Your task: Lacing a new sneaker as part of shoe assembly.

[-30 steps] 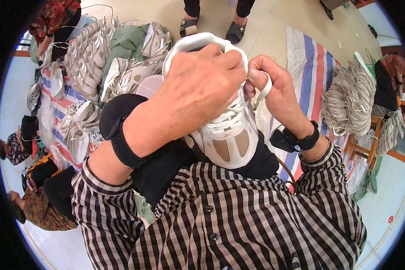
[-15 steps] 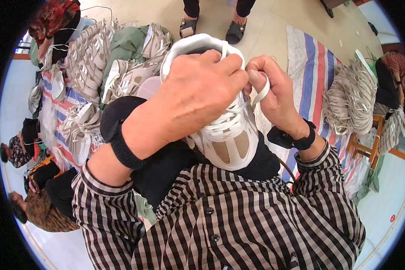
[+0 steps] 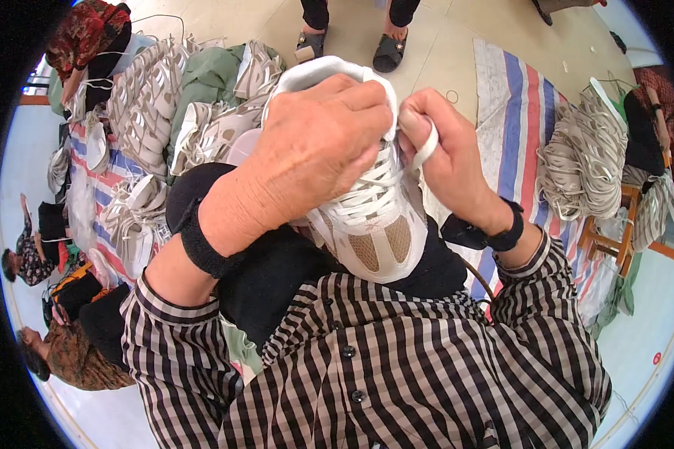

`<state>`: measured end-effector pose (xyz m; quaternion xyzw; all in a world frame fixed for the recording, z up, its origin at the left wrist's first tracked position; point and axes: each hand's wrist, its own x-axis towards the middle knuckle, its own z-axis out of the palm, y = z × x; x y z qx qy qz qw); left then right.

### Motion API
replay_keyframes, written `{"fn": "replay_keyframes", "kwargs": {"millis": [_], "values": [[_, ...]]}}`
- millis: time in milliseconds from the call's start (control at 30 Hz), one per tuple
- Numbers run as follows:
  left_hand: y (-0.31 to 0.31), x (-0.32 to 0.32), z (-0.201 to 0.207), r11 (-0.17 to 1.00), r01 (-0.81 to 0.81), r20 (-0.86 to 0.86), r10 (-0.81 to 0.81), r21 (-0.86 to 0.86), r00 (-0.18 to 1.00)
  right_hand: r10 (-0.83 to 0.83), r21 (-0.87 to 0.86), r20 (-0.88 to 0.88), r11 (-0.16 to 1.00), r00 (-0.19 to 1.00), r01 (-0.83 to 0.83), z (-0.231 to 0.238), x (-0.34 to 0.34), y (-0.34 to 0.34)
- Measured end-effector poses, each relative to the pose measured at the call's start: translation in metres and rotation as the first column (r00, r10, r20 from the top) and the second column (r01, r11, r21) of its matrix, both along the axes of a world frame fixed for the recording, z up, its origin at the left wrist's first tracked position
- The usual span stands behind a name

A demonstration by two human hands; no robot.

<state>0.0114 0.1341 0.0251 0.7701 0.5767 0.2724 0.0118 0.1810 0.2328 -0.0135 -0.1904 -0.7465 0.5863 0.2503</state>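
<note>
A white and beige sneaker rests on my lap, its toe toward me and its padded collar away from me. White laces cross its tongue. My left hand lies over the opening and upper eyelets, fingers curled and closed on the shoe; its fingertips are partly hidden. Beside the shoe's right edge, my right hand is closed, pinching a white shoelace between thumb and bent forefinger. A loop of that lace stands out from the fingers. Both wrists wear black bands.
Piles of similar shoes lie at left on a striped sheet, and another heap of shoes stands at right by a wooden stool. A person's sandalled feet are ahead. Other people sit around the sides.
Both hands have shifted slightly left, and the left hand has come off the lace area a little, showing more crossed laces. The right hand still pinches the lace.
</note>
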Motion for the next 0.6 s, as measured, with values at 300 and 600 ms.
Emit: {"fn": "replay_keyframes", "kwargs": {"millis": [300, 600], "values": [[0.001, -0.001, -0.001, 1.0, 0.005, 0.051, -0.005, 0.0, 0.999, -0.06, -0.139, -0.086, 0.989, 0.995, 0.048, -0.007, 0.004, -0.007], [-0.001, 0.002, -0.003, 0.999, -0.036, 0.114, 0.038, -0.019, 0.993, 0.033, -0.268, -0.058, 0.962, 0.998, -0.047, -0.004, 0.005, 0.005]]}}
